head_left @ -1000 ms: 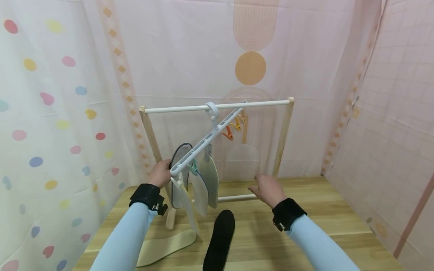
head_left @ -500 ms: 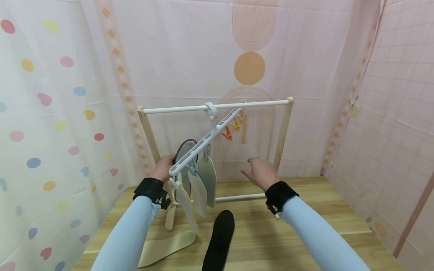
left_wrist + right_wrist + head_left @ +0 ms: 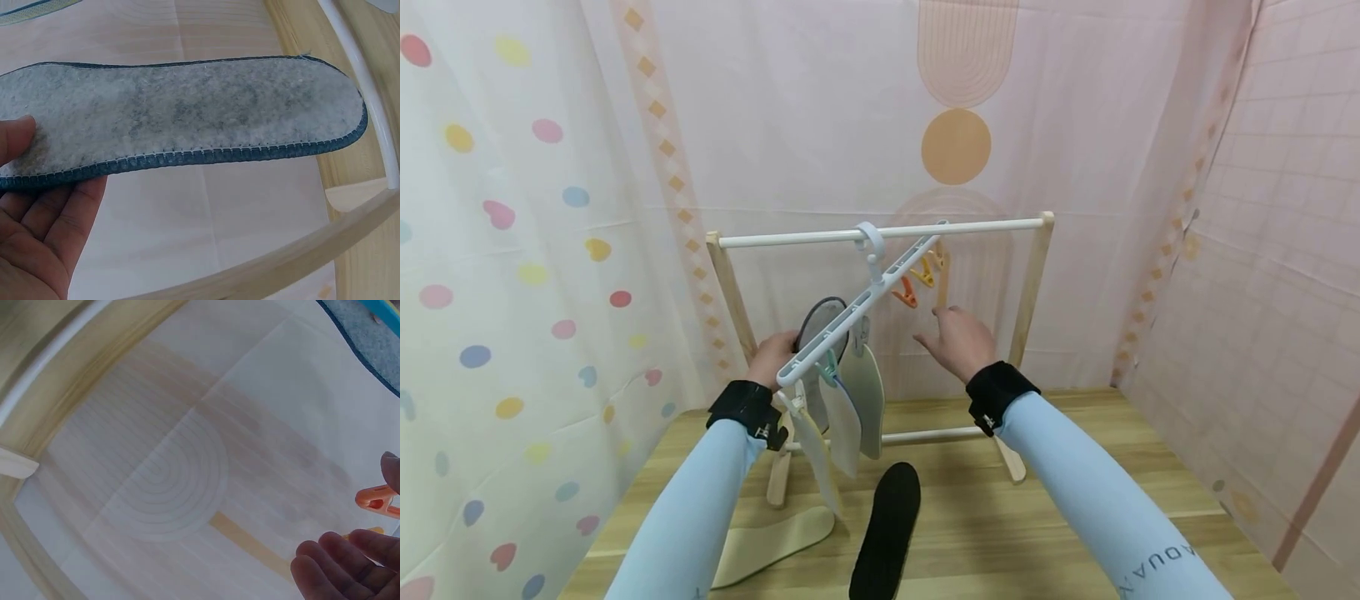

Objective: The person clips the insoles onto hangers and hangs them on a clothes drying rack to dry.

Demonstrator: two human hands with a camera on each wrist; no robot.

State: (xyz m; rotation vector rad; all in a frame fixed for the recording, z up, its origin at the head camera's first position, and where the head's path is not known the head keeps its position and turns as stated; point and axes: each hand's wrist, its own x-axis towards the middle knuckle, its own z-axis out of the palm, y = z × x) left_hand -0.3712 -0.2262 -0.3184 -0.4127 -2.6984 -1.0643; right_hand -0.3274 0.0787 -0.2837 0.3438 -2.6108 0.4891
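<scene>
My left hand (image 3: 771,358) pinches a grey felt insole (image 3: 187,112) with a dark blue stitched edge, thumb on one face and fingers behind. In the head view that insole stands partly behind the near half of a pale blue clip hanger (image 3: 827,340). My right hand (image 3: 961,342) is raised below the hanger's far half with nothing in it. Its thumb and fingers are apart near an orange clip (image 3: 375,499), which overlaps the gap between them in the right wrist view. Yellow clips (image 3: 925,273) hang just beyond the orange one.
Several pale insoles (image 3: 867,400) hang from clips on the near half. The hanger hooks over the white top rod (image 3: 985,227) of a wooden-legged rack (image 3: 1033,292). A cream insole (image 3: 775,540) and a black insole (image 3: 886,529) lie on the wooden table (image 3: 1075,483).
My right hand has risen from near the rack's lower rod and moved left towards the orange clip. The left hand has lifted the grey insole slightly up and right.
</scene>
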